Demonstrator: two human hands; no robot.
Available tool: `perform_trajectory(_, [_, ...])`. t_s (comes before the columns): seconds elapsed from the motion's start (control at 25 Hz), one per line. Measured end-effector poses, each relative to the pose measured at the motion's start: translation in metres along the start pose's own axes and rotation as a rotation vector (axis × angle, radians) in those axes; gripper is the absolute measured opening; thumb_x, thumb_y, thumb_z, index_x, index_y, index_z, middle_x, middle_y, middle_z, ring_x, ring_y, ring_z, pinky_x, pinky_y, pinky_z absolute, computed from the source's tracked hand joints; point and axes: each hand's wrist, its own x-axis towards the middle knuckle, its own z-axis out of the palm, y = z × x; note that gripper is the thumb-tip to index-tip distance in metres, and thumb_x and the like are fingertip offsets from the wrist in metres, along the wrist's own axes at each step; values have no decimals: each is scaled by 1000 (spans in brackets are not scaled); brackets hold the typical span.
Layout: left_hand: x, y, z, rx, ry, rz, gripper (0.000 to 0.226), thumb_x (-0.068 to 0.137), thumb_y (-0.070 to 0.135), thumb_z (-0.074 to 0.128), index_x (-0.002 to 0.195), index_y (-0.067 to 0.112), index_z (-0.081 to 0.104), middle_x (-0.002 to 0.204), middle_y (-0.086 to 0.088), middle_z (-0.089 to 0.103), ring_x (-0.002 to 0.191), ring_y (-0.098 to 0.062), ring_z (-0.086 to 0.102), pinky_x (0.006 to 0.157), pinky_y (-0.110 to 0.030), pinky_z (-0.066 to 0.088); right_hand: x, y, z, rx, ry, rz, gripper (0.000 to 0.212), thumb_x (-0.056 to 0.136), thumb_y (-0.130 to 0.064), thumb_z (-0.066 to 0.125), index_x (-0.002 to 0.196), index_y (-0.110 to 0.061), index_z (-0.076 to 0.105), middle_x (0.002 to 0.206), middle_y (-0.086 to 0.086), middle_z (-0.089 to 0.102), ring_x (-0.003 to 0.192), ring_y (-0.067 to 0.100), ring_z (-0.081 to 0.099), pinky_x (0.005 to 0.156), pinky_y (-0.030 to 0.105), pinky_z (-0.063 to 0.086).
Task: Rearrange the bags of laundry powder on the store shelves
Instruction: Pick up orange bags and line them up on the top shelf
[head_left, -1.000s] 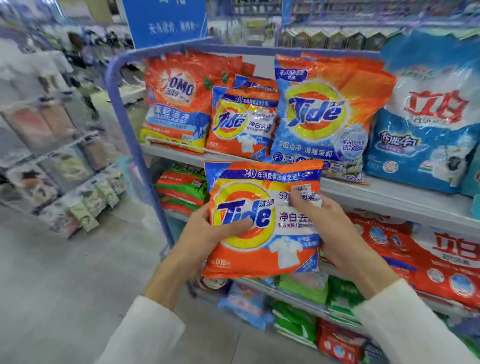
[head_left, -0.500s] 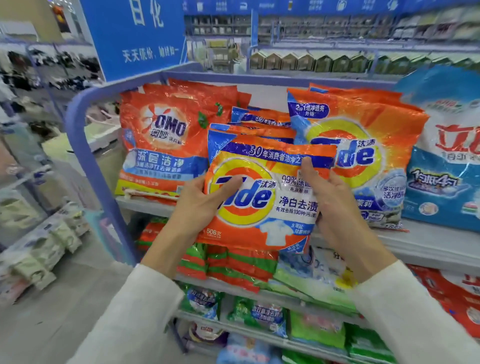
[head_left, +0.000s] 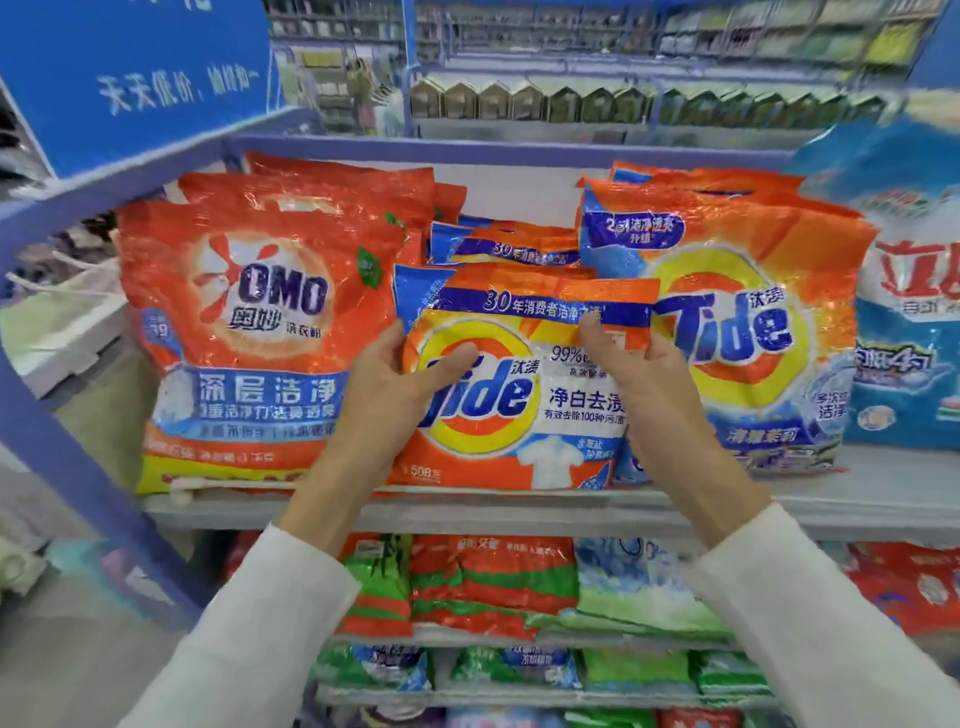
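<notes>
Orange plastic dominates the top shelf (head_left: 883, 499) of a store's laundry powder aisle. Far left of the person's fingers (head_left: 597, 338), a blue sign (head_left: 130, 67) hangs above the blue shelf frame (head_left: 62, 426). Just left of the fingers a large OMO bag (head_left: 249, 338) stands upright. The left hand (head_left: 395, 384) grips the left edge of a small Tide bag (head_left: 519, 405), thumb laid across the printed front and the other fingers hidden behind it. The right hand (head_left: 639, 384) grips the bag's right edge the same way, thumb pressed near the blue top band. The bag is upright between both hands, its bottom edge at the shelf's front lip; whether it rests there cannot be told. Behind the fingers, more small Tide bags (head_left: 519, 244) stand in a row. Just right of the fingers stands a large Tide bag (head_left: 737, 322), partly hidden by the right hand, and beyond it a blue-and-white bag (head_left: 909, 338). Below the fingers, green-and-red bags (head_left: 493, 587) lie on the lower shelf (head_left: 374, 638). White sleeves (head_left: 270, 613) cover both forearms.
</notes>
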Motion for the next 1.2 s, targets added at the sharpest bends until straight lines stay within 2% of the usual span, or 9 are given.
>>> perform_trajectory(0.08, [-6, -7, 3, -36, 26, 60, 39, 84, 20, 77, 120, 19, 63, 109, 2, 77, 99, -18, 74, 86, -37, 60, -2, 5, 0, -51, -3, -7, 6, 86, -27, 76, 90, -26, 72, 86, -6, 79, 81, 15, 76, 78, 40, 60])
perform_trajectory(0.2, [-17, -16, 8, -18, 70, 135, 38, 88, 30, 71, 124, 25, 59, 110, 8, 75, 101, -12, 72, 83, -27, 58, -11, 4, -5, -277, -44, 8, 31, 76, -27, 86, 102, -25, 69, 92, -8, 79, 85, 13, 76, 78, 38, 60])
perform_trajectory(0.4, [-31, -19, 1, 187, -24, 65, 31, 96, 39, 61, 125, 32, 51, 111, 22, 70, 102, 4, 67, 82, -15, 53, -47, 17, -26, -544, -159, 73, 68, 64, -20, 95, 119, -33, 57, 107, -15, 76, 98, 5, 72, 90, 39, 58])
perform_trajectory(0.52, [-38, -11, -21, 260, -197, -87, 47, 82, 38, 77, 123, 39, 53, 112, 23, 70, 102, 2, 68, 94, -31, 54, -58, 27, -23, -607, -89, 45, 65, 68, -25, 93, 115, -42, 52, 107, -21, 71, 97, -7, 66, 86, 26, 53])
perform_trajectory(0.6, [-48, -12, -23, 444, -106, -93, 53, 74, 37, 85, 118, 41, 55, 104, 24, 71, 96, 5, 67, 88, -26, 55, -61, 29, -16, -673, -43, 18, 61, 74, -29, 89, 115, -42, 47, 106, -26, 66, 93, -10, 61, 78, 17, 46])
perform_trajectory(0.76, [-68, -18, -8, 656, 138, 14, 51, 76, 52, 79, 120, 41, 56, 100, 21, 69, 91, -2, 65, 85, -33, 55, -65, 38, -6, -807, 18, -50, 60, 81, -35, 83, 120, -42, 37, 111, -20, 61, 99, 7, 55, 82, 30, 41])
perform_trajectory(0.96, [-73, -20, -4, 933, 115, 43, 46, 86, 61, 64, 116, 29, 52, 91, 16, 67, 72, -4, 57, 70, -27, 43, -66, 40, -10, -874, -8, -76, 59, 83, -39, 81, 125, -40, 40, 105, -22, 62, 88, 2, 56, 74, 25, 42])
perform_trajectory(1.08, [-70, -20, -4, 1031, 43, 8, 47, 88, 63, 59, 116, 26, 50, 97, 12, 66, 77, -9, 57, 71, -26, 40, -65, 28, -16, -912, -94, -39, 58, 81, -40, 82, 123, -41, 41, 97, -30, 61, 84, -1, 58, 66, 16, 40])
perform_trajectory(1.2, [-55, -17, -5, 890, 47, 27, 37, 89, 48, 68, 113, 28, 49, 101, 14, 64, 89, -11, 61, 70, -24, 38, -58, 20, -11, -857, -85, -19, 57, 80, -36, 84, 120, -38, 44, 95, -29, 58, 82, -3, 55, 64, 13, 37])
